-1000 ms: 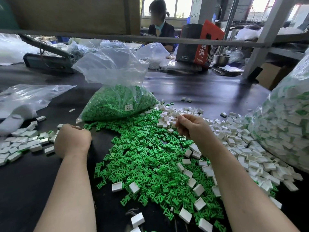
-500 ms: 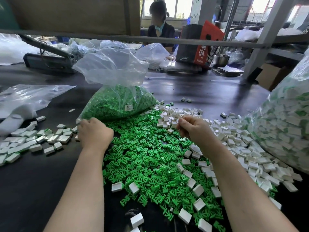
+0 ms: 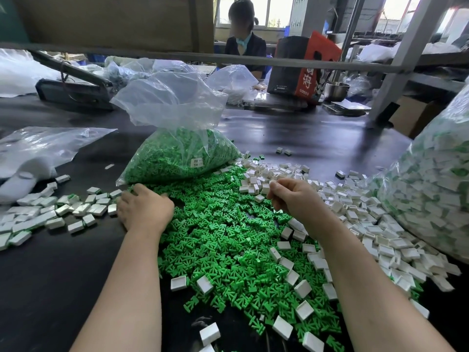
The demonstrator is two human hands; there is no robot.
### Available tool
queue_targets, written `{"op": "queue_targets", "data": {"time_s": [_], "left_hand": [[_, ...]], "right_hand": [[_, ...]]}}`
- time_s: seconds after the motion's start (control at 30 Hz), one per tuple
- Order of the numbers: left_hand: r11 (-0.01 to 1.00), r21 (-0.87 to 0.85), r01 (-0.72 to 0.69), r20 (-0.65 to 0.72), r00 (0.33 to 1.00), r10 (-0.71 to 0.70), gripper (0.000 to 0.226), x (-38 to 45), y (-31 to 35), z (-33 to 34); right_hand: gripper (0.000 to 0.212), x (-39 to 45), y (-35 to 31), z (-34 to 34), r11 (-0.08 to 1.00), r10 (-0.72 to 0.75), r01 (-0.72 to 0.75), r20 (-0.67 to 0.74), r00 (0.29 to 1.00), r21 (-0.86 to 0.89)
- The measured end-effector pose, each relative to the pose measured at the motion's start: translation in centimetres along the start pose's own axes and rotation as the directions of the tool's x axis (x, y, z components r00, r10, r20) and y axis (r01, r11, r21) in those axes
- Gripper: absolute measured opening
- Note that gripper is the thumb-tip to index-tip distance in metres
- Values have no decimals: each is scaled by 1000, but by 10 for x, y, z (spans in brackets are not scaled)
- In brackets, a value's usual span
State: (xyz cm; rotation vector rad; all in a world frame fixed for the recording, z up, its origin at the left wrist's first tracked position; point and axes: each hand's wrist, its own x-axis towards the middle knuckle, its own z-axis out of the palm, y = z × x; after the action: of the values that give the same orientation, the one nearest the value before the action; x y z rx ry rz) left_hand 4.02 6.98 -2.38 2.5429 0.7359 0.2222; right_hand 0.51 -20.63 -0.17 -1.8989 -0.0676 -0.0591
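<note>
Judging by bulk, much of the work is left. The big bag (image 3: pixel 431 199) at 3 o'clock is packed with white pieces showing green, seemingly assembled. The green-insert bag (image 3: pixel 177 158) at 12 o'clock is still well filled. On the worktop (image 3: pixel 50 288), loose green inserts (image 3: pixel 223 245) cover the centre and empty white caps (image 3: pixel 368 224) lie toward 2 o'clock, both plentiful. A small finished pile (image 3: pixel 50 212) sits at 9 o'clock. The left grip (image 3: pixel 144 209) lies fingers-down on the inserts' edge at 10 o'clock; whether it holds one I cannot tell. The right grip (image 3: pixel 294 199) appears pinched on a single cap (image 3: pixel 273 183) at 1 o'clock.
</note>
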Motion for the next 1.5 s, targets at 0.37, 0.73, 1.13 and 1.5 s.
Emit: {"op": "queue_targets", "data": {"time_s": [0.37, 0.73, 1.13, 1.5], "left_hand": [[999, 34, 20, -61, 998, -18, 71, 0, -3, 1], [990, 62, 129, -82, 989, -124, 67, 0, -5, 0], [996, 78, 45, -136, 990, -34, 63, -1, -4, 5], [988, 41, -147, -29, 989, 148, 66, 0, -3, 4]], "right_hand": [[32, 0, 1, 1, 1000, 3, -2, 15, 1000, -5], [32, 0, 2, 0, 1000, 1, -1, 23, 1000, -10], [33, 1, 5, 0, 1000, -2, 2, 21, 1000, -8], [33, 0, 3, -1, 1000, 2, -2, 24, 1000, -9]]}}
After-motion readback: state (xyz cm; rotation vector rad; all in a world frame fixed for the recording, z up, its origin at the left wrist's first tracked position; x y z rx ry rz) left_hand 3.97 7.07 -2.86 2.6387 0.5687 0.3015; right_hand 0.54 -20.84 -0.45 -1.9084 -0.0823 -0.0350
